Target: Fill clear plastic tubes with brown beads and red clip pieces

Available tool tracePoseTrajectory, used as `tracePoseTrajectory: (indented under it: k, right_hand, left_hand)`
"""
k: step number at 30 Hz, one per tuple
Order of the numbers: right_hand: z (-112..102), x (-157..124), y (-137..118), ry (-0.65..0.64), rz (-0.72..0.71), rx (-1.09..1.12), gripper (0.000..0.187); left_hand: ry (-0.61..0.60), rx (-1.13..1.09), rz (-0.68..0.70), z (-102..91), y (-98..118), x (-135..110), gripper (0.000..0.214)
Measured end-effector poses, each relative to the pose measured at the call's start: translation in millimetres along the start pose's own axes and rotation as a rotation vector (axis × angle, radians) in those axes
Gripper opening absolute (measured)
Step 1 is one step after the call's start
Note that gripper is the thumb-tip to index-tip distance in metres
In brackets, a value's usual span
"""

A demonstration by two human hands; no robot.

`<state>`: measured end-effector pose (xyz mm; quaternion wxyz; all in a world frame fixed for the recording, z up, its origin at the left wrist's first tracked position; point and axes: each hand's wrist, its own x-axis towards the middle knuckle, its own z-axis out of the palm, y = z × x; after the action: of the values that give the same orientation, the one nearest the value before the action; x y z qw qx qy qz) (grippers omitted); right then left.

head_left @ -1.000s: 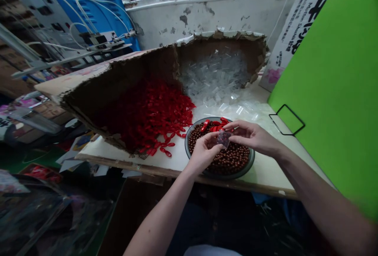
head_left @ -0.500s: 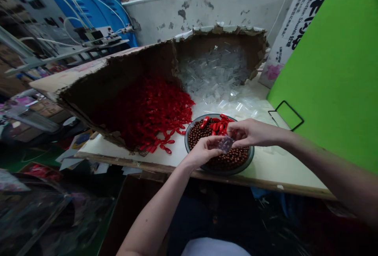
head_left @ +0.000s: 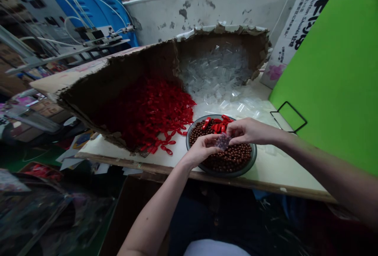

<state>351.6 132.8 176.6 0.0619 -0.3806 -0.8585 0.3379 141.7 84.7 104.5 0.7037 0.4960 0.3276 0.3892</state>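
A round dish (head_left: 250, 162) full of small brown beads (head_left: 233, 157) sits near the table's front edge, with a few red pieces (head_left: 217, 124) on its far side. Over the dish, my left hand (head_left: 201, 149) and my right hand (head_left: 246, 130) pinch the same small clear plastic bag (head_left: 223, 141) from opposite sides. Both hands have their fingers closed on it. Whether the bag holds anything I cannot make out.
A torn cardboard box (head_left: 118, 73) lies open behind the dish, spilling a heap of red pieces (head_left: 153, 110) on the left and clear bags (head_left: 217, 75) on the right. A green panel (head_left: 333, 71) stands to the right. Blue machinery (head_left: 85, 0) is at the back left.
Both hands have stayed over the dish holding the small bag between them, shifting only slightly. The camera view has moved a little.
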Motion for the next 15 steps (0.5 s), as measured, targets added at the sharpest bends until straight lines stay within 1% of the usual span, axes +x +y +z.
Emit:
tracePoseTrajectory:
  k: [8, 12, 15]
  right_hand:
    - [0.3, 0.1, 1.7, -0.016, 0.023, 0.145, 0.025]
    - [0.6, -1.5, 3.3, -0.006, 0.021, 0.179, 0.023]
    - [2.1, -3.8, 6.9, 0.001, 0.013, 0.148, 0.02]
  left_hand:
    - [-0.002, 0.011, 0.0, -2.1, 1.9, -1.5, 0.045]
    - [0.042, 0.008, -0.033, -4.2, 3.1, -3.8, 0.047]
    - [0.07, 0.006, -0.039, -6.4, 3.8, -5.0, 0.048]
